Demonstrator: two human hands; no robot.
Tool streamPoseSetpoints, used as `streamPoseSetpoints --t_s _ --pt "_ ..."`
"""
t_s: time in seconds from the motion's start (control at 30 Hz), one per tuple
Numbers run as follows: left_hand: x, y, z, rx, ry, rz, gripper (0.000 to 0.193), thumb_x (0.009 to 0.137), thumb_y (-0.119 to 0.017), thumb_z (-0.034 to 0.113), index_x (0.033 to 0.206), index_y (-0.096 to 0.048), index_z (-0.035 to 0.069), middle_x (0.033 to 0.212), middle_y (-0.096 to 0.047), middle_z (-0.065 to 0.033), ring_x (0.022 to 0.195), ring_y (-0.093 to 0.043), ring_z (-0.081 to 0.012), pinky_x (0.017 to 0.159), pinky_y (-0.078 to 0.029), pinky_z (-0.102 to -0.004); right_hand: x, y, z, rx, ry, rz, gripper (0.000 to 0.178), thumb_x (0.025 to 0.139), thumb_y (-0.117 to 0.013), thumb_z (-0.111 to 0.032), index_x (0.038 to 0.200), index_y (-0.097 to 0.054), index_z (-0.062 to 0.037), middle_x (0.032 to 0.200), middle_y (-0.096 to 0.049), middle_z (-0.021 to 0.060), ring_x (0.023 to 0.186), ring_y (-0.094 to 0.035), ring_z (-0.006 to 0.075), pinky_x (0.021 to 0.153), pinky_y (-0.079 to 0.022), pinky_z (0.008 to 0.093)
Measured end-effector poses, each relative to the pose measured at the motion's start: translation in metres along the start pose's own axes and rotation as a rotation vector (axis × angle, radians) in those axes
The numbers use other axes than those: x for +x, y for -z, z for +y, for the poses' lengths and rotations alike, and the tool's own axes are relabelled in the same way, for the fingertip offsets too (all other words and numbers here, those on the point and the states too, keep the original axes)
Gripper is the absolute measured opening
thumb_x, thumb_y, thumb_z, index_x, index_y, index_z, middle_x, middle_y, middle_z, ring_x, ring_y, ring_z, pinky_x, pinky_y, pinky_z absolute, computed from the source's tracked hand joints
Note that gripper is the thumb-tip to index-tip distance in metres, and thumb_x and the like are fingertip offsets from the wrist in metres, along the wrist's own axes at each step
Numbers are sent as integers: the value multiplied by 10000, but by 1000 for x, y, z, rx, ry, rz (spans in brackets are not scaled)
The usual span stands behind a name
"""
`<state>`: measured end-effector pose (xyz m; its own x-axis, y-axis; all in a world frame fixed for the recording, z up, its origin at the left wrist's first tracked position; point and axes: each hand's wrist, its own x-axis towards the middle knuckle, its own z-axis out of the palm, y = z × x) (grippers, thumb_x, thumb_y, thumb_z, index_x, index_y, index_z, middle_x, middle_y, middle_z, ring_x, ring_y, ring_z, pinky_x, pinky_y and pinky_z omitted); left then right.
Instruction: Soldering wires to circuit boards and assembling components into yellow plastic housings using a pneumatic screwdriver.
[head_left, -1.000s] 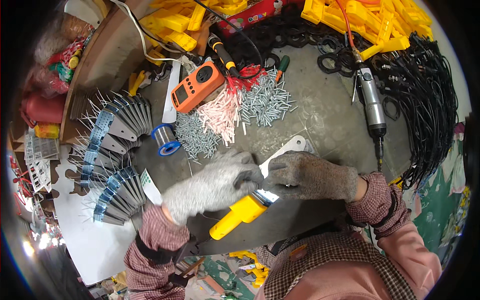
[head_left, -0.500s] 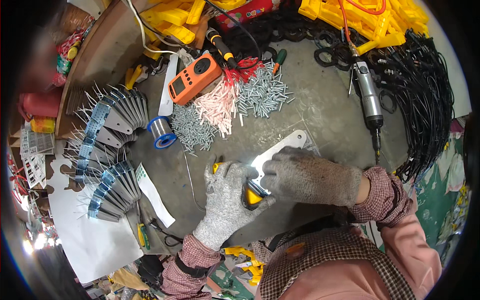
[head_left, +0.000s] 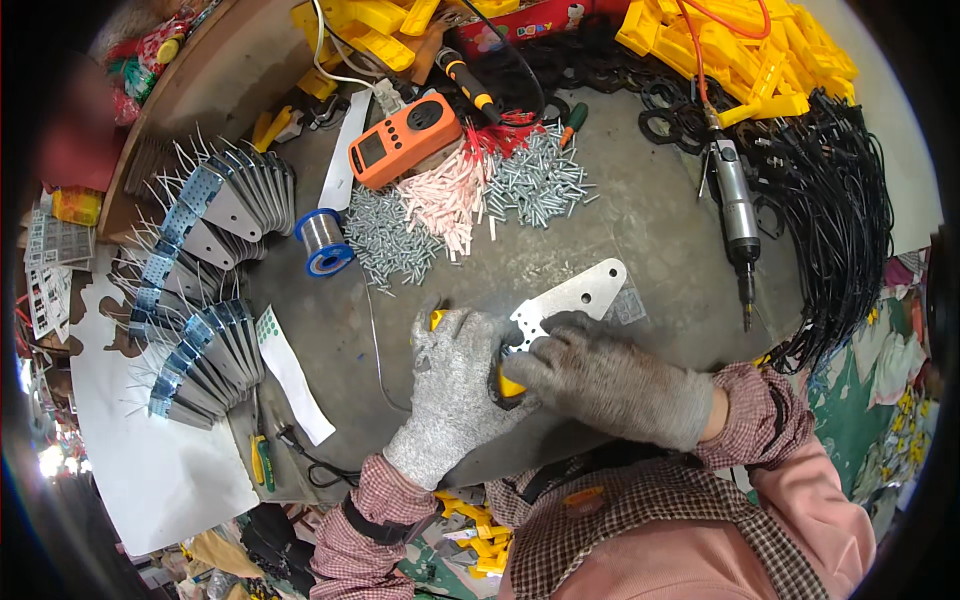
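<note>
My left hand (head_left: pixel 455 385), in a light grey knit glove, is closed round a yellow plastic part (head_left: pixel 511 386). Another bit of yellow shows past its fingertips. Against that part lies the perforated end of a flat silvery metal plate (head_left: pixel 582 288), whose rounded far end points away to the right. My right hand (head_left: pixel 630 385), in a darker, soiled glove, reaches over the plate's near edge. Its fingers are bent together where plate and yellow part meet; what they pinch is hidden.
Ahead lie piles of screws (head_left: pixel 540 180) and pale pink sleeves (head_left: pixel 445 200), an orange meter (head_left: pixel 405 140) and a solder spool (head_left: pixel 323 243). Finished-looking metal plates with wires (head_left: pixel 215 350) stand in rows at left. A power screwdriver (head_left: pixel 738 205) and black cables (head_left: pixel 835 220) lie right.
My right fingers have shifted nearer to the yellow part, uncovering more of the plate's holes. My left hand keeps its hold. The whole view has tilted slightly.
</note>
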<state>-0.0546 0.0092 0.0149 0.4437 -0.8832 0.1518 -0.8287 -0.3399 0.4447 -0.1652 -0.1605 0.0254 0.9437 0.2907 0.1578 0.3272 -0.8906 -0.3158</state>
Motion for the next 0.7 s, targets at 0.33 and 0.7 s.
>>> streamPoseSetpoints --t_s 0.33,0.7 --pt "-13 4 -1 64 68 51 504 663 -832 352 1007 -597 69 961 -584 -118 1042 -545 -359 1088 -313 -558 -56 36 61 -110 -426 304 544 853 -671 -96 1362 -486 -45 1104 -607 221 1021 -603 408 978 -485 476" --pt "5 -1 -6 24 18 95 496 676 -849 346 994 -582 74 955 -562 -129 1004 -537 -361 1015 -346 -525 -56 11 86 1326 -558 1062 527 957 -587 -180 1414 -437 35 1365 -547 218 1212 -597 276 1050 -510 439"
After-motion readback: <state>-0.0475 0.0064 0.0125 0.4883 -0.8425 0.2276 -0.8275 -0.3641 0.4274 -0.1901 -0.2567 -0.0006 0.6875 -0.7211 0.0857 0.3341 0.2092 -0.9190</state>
